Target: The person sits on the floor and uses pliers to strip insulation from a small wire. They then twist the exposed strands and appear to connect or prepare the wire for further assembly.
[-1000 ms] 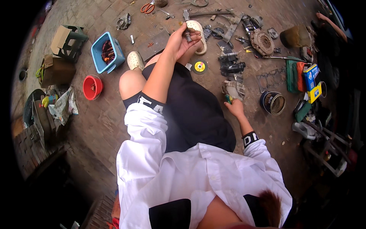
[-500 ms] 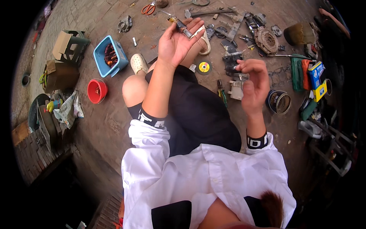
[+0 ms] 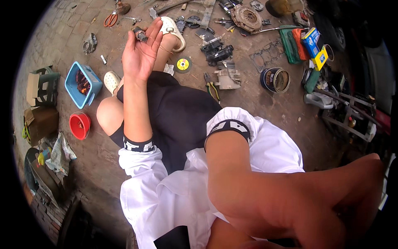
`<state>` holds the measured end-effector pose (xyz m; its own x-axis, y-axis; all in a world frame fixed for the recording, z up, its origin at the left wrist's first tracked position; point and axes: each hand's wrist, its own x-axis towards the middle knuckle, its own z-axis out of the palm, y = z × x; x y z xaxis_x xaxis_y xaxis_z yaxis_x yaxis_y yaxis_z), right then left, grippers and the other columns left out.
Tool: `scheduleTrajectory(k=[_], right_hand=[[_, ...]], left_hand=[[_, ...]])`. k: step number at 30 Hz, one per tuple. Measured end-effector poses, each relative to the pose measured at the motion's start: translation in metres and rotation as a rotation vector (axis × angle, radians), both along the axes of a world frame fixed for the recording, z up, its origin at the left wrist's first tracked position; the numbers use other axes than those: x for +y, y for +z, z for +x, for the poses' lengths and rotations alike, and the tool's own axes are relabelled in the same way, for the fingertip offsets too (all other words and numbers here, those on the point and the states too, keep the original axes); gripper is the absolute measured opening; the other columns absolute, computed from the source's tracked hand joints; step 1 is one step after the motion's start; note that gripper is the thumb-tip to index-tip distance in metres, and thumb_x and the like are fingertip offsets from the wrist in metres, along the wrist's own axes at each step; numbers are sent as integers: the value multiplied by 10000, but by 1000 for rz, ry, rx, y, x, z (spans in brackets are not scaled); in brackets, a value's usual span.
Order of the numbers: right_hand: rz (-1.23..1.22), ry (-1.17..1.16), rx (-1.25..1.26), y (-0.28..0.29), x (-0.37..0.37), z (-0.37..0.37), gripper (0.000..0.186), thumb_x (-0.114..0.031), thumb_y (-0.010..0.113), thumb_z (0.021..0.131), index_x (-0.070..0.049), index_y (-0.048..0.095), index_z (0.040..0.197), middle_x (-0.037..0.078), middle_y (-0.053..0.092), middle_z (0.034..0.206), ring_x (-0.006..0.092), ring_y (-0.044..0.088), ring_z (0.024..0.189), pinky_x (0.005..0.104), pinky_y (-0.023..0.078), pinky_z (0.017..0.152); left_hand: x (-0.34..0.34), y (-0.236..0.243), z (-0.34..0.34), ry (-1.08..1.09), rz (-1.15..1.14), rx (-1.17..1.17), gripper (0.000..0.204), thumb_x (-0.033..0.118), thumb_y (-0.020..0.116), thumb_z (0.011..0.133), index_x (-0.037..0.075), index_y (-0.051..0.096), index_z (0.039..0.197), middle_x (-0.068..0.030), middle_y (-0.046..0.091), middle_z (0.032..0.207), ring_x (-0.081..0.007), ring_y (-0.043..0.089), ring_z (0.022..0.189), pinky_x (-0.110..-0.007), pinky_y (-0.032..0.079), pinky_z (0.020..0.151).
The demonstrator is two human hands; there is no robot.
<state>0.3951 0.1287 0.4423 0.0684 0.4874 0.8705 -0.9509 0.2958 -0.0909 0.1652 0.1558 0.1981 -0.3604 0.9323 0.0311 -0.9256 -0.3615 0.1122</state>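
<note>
My left hand is raised palm up over the ground, fingers stretched out, holding a small dark metal part between the thumb and the base of the fingers. What kind of part it is I cannot make out. Large and close at the lower right is my right hand, bent up toward me; its fingers are dark and partly cut off by the picture's rim. Past my knees lie pliers with yellow-green handles, a yellow-centred disc, a grey ribbed metal part and a black part.
At left stand a blue basin with charred pieces in it and a red bucket. Orange scissors lie far off. Right of centre are a round clutch plate, an open tin and blue-yellow boxes.
My right hand has swung from above the parts up close to me at the lower right. The view has turned right, shifting the scene left. My left hand still holds the part.
</note>
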Motion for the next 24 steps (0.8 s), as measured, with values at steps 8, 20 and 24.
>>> scheduleTrajectory(k=[8,20,24], right_hand=[[-26,-32,11,1,-1,6,393,-395,645,884,-55,504,1020,67,456,995,187,463,956,356,464,781],[-47,-27,-48,3,-11,-15,346,-336,640,888,-48,513,1032,71,472,994,193,466,944,326,439,745],[-83,-43,-53,0,-5,-18,331,-316,639,889,-46,517,1036,72,477,993,195,466,940,316,431,733]], left_hand=[[1,5,5,8,11,74,456,346,269,1066,-34,520,1040,-337,387,1419,-405,406,1345,-458,412,1106],[5,18,14,106,-207,249,434,338,285,1065,-7,548,1033,-329,444,1379,-423,429,1323,-466,437,1071],[7,21,19,95,-202,271,421,325,295,1065,-17,540,1050,-323,472,1356,-412,472,1292,-450,472,1039]])
